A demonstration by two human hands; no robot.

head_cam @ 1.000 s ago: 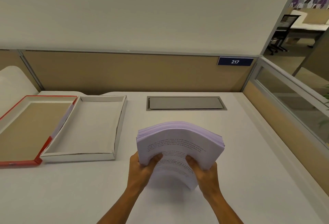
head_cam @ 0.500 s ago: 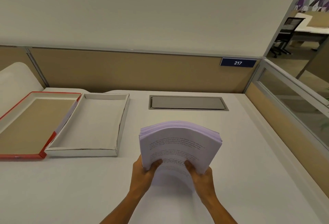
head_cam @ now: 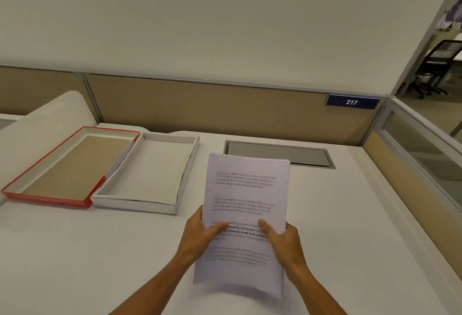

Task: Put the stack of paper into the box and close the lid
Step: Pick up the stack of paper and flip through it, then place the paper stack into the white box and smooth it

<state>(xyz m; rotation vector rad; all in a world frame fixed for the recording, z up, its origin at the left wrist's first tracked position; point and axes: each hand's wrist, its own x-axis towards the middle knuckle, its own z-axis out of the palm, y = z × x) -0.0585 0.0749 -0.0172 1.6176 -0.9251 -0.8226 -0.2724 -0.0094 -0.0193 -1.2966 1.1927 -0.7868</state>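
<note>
A stack of printed white paper (head_cam: 246, 197) is held above the desk, its top sheet facing me. My left hand (head_cam: 200, 234) grips its left edge with the thumb on top. My right hand (head_cam: 285, 239) grips its right edge the same way. To the left of the paper stands the shallow white box (head_cam: 183, 177), open and with nothing in it. Its red-edged lid (head_cam: 50, 199) lies upside down right beside the box on the left, brown inside showing.
The white desk (head_cam: 75, 252) is bounded by a tan partition (head_cam: 212, 107) at the back and a glass-topped partition (head_cam: 412, 164) on the right. A grey cable hatch (head_cam: 277, 153) is set in the desk behind the paper. An office chair (head_cam: 437, 67) stands beyond, far right.
The stack was bent over toward me with its edges fanned; now it is straightened out and lies flatter in both hands. The view has shifted slightly.
</note>
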